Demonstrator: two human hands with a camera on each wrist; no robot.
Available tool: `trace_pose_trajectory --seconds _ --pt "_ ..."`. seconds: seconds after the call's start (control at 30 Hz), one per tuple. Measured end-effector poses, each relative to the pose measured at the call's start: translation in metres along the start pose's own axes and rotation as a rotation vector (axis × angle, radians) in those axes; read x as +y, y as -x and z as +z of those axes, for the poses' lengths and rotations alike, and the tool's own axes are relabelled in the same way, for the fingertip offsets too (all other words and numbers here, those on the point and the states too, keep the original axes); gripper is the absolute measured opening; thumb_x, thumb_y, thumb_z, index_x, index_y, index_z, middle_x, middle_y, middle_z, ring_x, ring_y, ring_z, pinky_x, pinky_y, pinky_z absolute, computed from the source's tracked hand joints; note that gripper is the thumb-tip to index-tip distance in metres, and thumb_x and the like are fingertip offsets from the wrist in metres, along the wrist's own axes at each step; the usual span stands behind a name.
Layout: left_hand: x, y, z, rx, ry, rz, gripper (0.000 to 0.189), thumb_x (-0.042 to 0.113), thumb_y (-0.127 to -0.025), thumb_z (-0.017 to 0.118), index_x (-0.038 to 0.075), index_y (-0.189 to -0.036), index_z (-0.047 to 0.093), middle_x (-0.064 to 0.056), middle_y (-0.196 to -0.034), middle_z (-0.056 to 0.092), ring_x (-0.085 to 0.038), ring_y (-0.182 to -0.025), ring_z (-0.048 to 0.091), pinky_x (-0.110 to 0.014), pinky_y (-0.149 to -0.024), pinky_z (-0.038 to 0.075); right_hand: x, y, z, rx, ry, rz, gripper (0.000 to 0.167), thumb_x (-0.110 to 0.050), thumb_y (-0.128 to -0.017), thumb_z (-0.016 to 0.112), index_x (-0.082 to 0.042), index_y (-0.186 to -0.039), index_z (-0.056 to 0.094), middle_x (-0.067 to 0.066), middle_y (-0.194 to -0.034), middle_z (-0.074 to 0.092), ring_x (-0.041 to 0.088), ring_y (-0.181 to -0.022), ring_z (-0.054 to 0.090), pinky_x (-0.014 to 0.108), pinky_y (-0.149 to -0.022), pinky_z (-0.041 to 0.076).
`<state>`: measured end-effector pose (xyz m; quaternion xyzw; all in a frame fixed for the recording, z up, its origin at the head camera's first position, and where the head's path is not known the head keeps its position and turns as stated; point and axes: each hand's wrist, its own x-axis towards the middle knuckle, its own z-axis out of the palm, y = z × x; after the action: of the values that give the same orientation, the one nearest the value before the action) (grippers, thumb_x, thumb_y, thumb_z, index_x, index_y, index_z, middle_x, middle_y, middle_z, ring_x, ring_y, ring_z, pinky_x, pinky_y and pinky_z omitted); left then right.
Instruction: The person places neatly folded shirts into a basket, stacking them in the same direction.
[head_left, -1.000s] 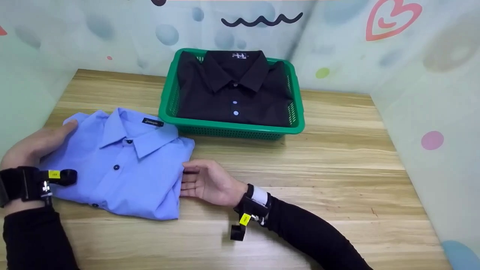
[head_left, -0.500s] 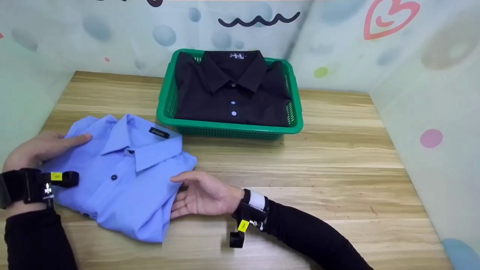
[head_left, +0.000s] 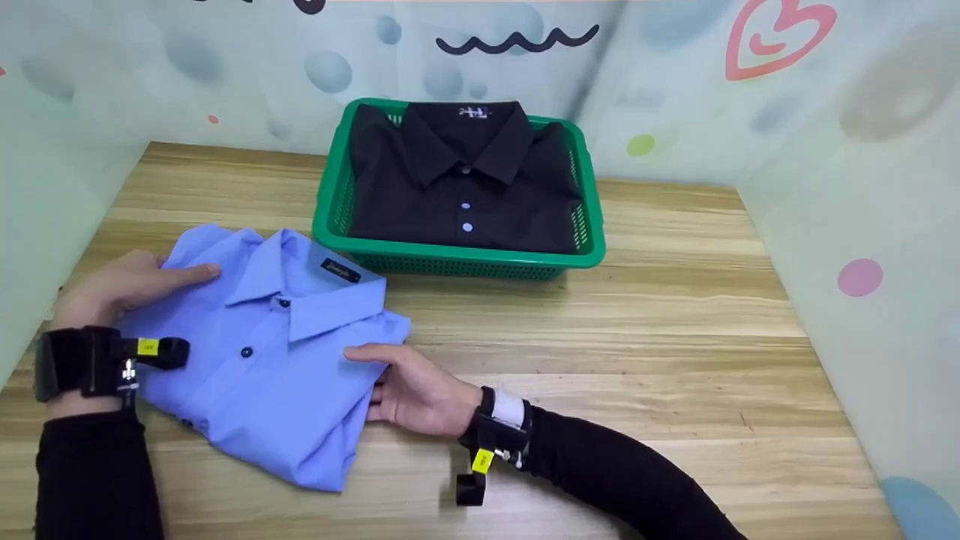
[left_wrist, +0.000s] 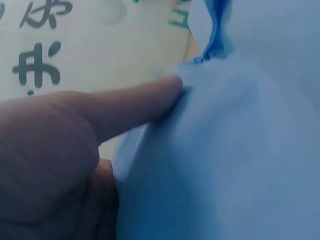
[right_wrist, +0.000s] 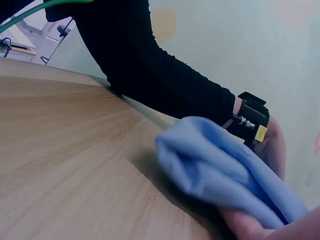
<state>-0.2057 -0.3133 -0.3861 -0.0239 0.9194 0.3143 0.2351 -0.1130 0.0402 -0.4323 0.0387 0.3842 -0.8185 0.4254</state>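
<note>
A folded light blue button-up shirt, collar toward the back, lies at an angle on the left of the wooden table in the head view. My left hand grips its left side, thumb on top and the other fingers hidden beneath. At the right side my right hand holds the shirt's edge, thumb over the cloth and fingers under it. In the left wrist view the thumb presses on the blue fabric. The right wrist view shows the shirt's folded layers close over the wood, fingers underneath.
Behind the shirt stands a green plastic basket holding a folded dark shirt with pale buttons. The basket's near-left corner is close to the blue shirt's collar. Patterned wall sheets enclose the wooden table at the back and sides.
The blue shirt has turned slightly, its front right corner coming toward me, then shifted right with my left hand. My right hand's thumb has moved over the cloth. The basket stays put.
</note>
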Motion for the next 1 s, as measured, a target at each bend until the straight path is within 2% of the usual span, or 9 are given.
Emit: trace_pose_trajectory --seconds 0.2,0.27,0.4,0.6,0.8,1.0 --pt "0.009 -0.001 0.002 -0.015 -0.023 -0.015 0.098 0.068 -0.088 0.057 -0.022 -0.123 0.039 -0.030 -0.111 0.049 -0.040 -0.102 0.049 -0.044 -0.078 0.046 0.002 -0.001 -0.002 -0.011 0.000 -0.055 0.040 -0.004 -0.089 0.062 -0.006 -0.128 0.055 0.015 -0.129 0.060 0.030 -0.115 0.059 0.046 -0.096 0.047" --pt "0.011 -0.001 0.002 -0.024 -0.031 -0.024 0.097 0.069 -0.086 0.058 -0.021 -0.119 0.040 -0.028 -0.106 0.049 -0.038 -0.097 0.051 -0.043 -0.075 0.047 0.002 -0.001 -0.003 -0.025 -0.001 -0.076 0.041 0.001 -0.088 0.061 -0.004 -0.129 0.055 0.014 -0.131 0.059 0.030 -0.117 0.058 0.046 -0.096 0.047" --pt "0.015 -0.003 0.005 -0.041 -0.037 -0.038 0.087 0.070 -0.085 0.059 -0.012 -0.106 0.043 -0.018 -0.094 0.047 -0.031 -0.088 0.050 -0.035 -0.067 0.046 0.001 -0.001 -0.004 -0.054 -0.009 -0.096 0.045 0.006 -0.086 0.059 -0.002 -0.130 0.055 0.013 -0.134 0.058 0.028 -0.120 0.056 0.044 -0.099 0.045" --pt "0.021 -0.006 0.011 -0.060 -0.038 -0.042 0.072 0.071 -0.083 0.060 0.002 -0.084 0.039 -0.006 -0.079 0.036 -0.023 -0.078 0.047 -0.033 -0.064 0.044 0.003 -0.002 -0.004 -0.052 -0.008 -0.116 0.046 0.008 -0.085 0.058 -0.001 -0.130 0.054 0.012 -0.135 0.057 0.026 -0.121 0.055 0.042 -0.101 0.043" --pt "0.020 -0.003 0.013 -0.053 -0.041 -0.026 0.071 0.068 -0.085 0.061 0.000 -0.088 0.042 -0.009 -0.082 0.041 -0.025 -0.081 0.049 -0.033 -0.065 0.044 0.004 -0.004 -0.004 -0.046 0.001 -0.121 0.042 0.009 -0.085 0.059 0.001 -0.126 0.056 0.013 -0.133 0.058 0.026 -0.120 0.056 0.041 -0.101 0.043" --pt "0.020 -0.004 0.013 -0.058 -0.027 -0.023 0.071 0.068 -0.085 0.061 0.001 -0.089 0.039 -0.005 -0.079 0.034 -0.023 -0.079 0.046 -0.034 -0.065 0.042 0.005 -0.004 -0.002 -0.019 0.012 -0.135 0.043 0.009 -0.085 0.060 0.000 -0.127 0.056 0.013 -0.132 0.059 0.027 -0.119 0.057 0.041 -0.099 0.045"
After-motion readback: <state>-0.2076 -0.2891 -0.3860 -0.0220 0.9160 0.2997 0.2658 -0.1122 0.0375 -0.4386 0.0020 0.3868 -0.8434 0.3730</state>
